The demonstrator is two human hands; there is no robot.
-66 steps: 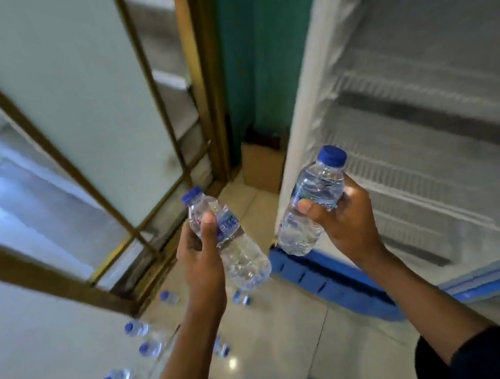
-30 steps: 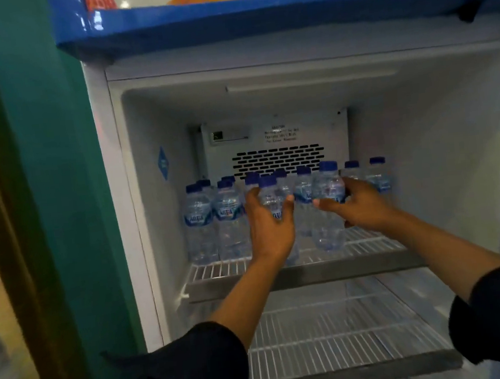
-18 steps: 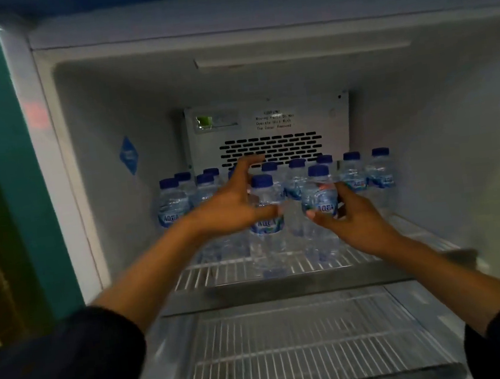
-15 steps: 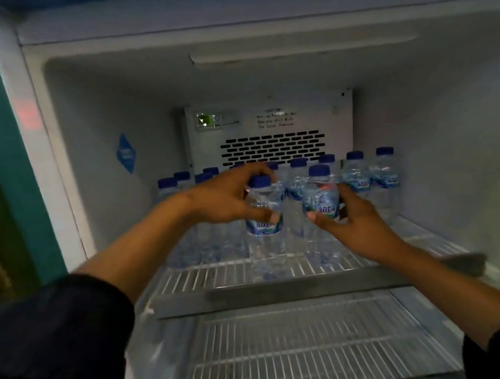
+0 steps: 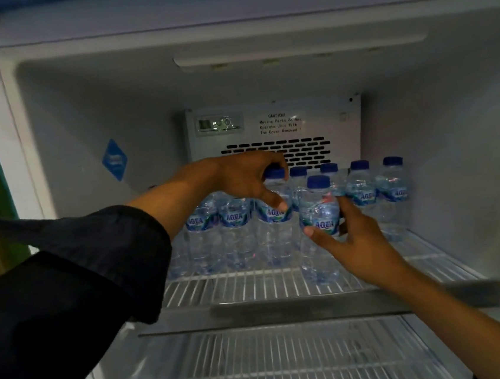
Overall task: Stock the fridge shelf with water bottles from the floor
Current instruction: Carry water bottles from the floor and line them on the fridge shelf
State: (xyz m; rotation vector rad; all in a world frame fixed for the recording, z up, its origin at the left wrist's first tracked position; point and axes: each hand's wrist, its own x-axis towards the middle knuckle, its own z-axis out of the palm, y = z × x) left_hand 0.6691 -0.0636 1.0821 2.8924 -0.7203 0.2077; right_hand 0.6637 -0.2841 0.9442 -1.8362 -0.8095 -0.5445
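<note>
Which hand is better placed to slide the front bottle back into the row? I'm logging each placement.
The right hand. It already holds the front bottle, which stands alone on the top shelf ahead of the back row. The left hand grips the cap of another bottle in the row.

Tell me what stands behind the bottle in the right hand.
Behind the front bottle, pinched by the right hand, blue-capped bottles line the shelf rear. How many it covers cannot be seen.

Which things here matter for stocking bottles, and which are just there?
Job:
left hand gripping a bottle
right hand holding front bottle
top shelf

Just there:
lower shelf
blue sticker
vent panel
</note>
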